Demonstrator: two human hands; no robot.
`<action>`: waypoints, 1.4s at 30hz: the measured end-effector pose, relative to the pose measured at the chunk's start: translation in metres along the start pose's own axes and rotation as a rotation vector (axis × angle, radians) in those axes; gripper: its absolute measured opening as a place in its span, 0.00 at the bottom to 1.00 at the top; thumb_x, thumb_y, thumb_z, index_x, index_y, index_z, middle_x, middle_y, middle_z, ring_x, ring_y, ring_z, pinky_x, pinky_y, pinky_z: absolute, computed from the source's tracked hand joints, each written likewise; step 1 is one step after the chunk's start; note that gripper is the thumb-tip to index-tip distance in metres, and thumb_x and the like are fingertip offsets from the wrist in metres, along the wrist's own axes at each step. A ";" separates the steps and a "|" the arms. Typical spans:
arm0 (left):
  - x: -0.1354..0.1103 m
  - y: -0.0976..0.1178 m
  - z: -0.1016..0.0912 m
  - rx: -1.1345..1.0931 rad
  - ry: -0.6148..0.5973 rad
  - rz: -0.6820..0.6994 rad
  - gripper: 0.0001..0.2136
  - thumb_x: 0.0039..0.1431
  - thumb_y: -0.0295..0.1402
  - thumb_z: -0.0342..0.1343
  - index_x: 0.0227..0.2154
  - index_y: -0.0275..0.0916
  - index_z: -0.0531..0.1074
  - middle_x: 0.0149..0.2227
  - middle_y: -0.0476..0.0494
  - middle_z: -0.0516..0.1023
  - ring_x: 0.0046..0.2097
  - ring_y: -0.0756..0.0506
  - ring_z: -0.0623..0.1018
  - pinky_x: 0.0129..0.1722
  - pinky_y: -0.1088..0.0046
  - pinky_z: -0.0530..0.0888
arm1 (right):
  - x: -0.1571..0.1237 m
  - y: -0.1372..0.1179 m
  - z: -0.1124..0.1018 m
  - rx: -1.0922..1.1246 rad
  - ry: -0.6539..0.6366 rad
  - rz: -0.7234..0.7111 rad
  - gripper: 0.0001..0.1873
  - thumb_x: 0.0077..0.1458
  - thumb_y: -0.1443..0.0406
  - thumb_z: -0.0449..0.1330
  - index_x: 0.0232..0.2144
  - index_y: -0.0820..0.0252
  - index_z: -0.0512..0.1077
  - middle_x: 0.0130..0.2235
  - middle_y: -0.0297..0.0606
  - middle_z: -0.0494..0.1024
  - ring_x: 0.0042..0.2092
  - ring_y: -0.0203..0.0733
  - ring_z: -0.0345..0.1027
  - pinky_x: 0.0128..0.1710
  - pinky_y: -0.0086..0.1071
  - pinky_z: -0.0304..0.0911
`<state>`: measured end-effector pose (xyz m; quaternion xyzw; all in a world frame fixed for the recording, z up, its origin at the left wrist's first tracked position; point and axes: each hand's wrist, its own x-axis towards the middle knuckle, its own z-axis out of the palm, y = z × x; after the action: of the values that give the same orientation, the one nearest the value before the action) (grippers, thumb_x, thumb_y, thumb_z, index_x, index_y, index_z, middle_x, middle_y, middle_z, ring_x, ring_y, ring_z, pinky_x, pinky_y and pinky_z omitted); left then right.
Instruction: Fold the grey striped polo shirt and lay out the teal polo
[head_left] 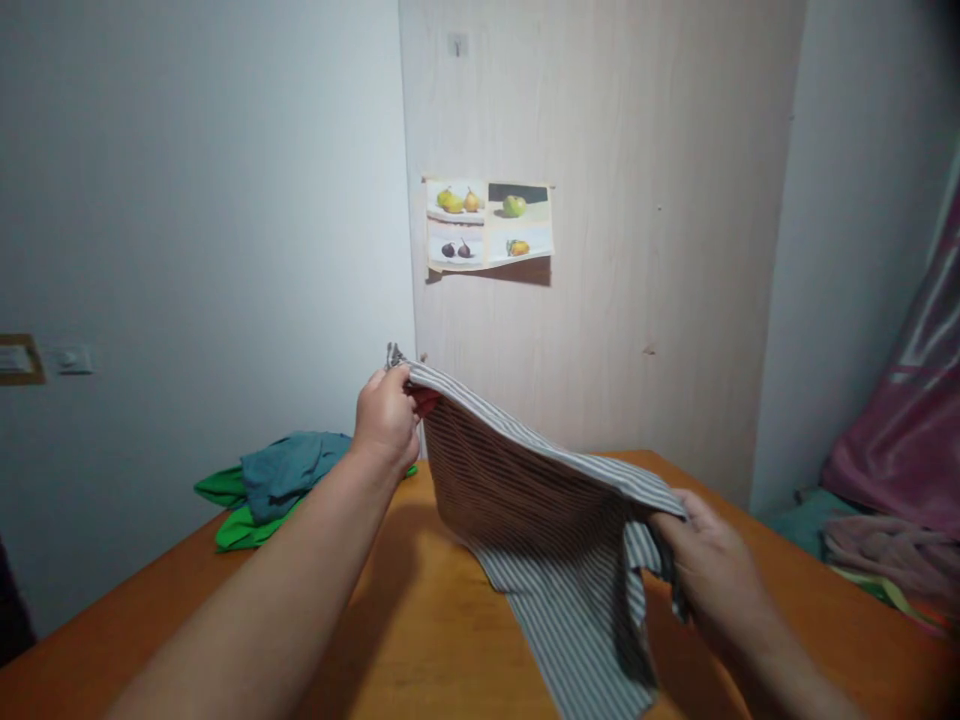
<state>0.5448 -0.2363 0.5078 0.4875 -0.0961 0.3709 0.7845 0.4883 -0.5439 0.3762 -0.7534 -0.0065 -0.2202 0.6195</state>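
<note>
A grey-and-white striped cloth garment (525, 500) is stretched between my two hands above the wooden table (420, 640). My left hand (386, 415) is raised, its fingers closed on the garment's upper left corner. Lower down on the right, my right hand (709, 555) grips the other end, with some fabric bunched at the fingers. Between the hands the top edge slopes down to the right. The rest of the cloth hangs, and its lower part reaches toward the near side of the table. Which kind of garment it is, I cannot tell.
On the table's far left lies a pile of blue-grey cloth (289, 470) and bright green cloth (251, 528). A fruit picture sheet (487, 225) is on the panel behind. To the right are a pink curtain (900, 440) and a heap of crumpled fabric (892, 555).
</note>
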 end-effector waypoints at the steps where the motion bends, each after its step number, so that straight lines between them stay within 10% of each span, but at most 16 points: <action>1: 0.001 0.003 -0.005 0.000 0.004 0.010 0.05 0.49 0.31 0.55 0.30 0.38 0.66 0.23 0.53 0.73 0.22 0.50 0.75 0.23 0.78 0.72 | 0.003 -0.008 -0.003 -0.013 0.007 0.020 0.24 0.55 0.47 0.57 0.43 0.58 0.73 0.20 0.27 0.69 0.17 0.35 0.60 0.14 0.25 0.54; 9: 0.030 -0.028 -0.042 0.131 0.180 -0.262 0.06 0.44 0.28 0.54 0.29 0.38 0.67 0.21 0.53 0.72 0.21 0.50 0.75 0.25 0.76 0.71 | 0.075 -0.008 0.025 -0.197 -0.162 0.056 0.17 0.55 0.56 0.54 0.43 0.58 0.72 0.16 0.25 0.65 0.11 0.31 0.50 0.11 0.23 0.42; 19: 0.059 -0.011 -0.041 0.065 0.141 -0.093 0.07 0.48 0.30 0.55 0.32 0.40 0.65 0.23 0.55 0.72 0.23 0.51 0.76 0.25 0.79 0.70 | 0.175 -0.035 0.028 -0.715 0.220 -0.310 0.15 0.53 0.63 0.54 0.43 0.55 0.73 0.29 0.36 0.76 0.25 0.38 0.65 0.24 0.29 0.50; 23: 0.012 -0.017 -0.066 0.057 0.089 -0.101 0.06 0.52 0.32 0.57 0.32 0.40 0.67 0.26 0.53 0.75 0.25 0.51 0.76 0.25 0.79 0.70 | 0.155 -0.007 0.010 -0.882 0.222 -0.472 0.18 0.54 0.65 0.53 0.48 0.55 0.72 0.38 0.41 0.79 0.35 0.45 0.70 0.29 0.32 0.53; 32: -0.168 -0.085 -0.182 0.114 0.227 -0.734 0.11 0.56 0.34 0.62 0.41 0.39 0.71 0.36 0.41 0.81 0.31 0.47 0.80 0.35 0.69 0.78 | 0.051 0.155 -0.042 -1.025 -0.265 -0.694 0.18 0.54 0.67 0.55 0.46 0.53 0.75 0.44 0.41 0.80 0.45 0.50 0.71 0.47 0.40 0.62; 42: -0.190 -0.041 -0.192 0.393 0.159 -0.744 0.27 0.50 0.49 0.66 0.49 0.41 0.69 0.40 0.43 0.80 0.35 0.46 0.80 0.41 0.67 0.77 | 0.025 0.178 -0.072 -1.069 -0.304 -0.701 0.24 0.52 0.70 0.55 0.52 0.55 0.74 0.52 0.43 0.79 0.52 0.51 0.72 0.54 0.44 0.60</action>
<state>0.3977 -0.1793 0.2847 0.5990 0.2194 0.1104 0.7621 0.5376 -0.6590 0.2288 -0.9334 -0.2289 -0.2728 0.0436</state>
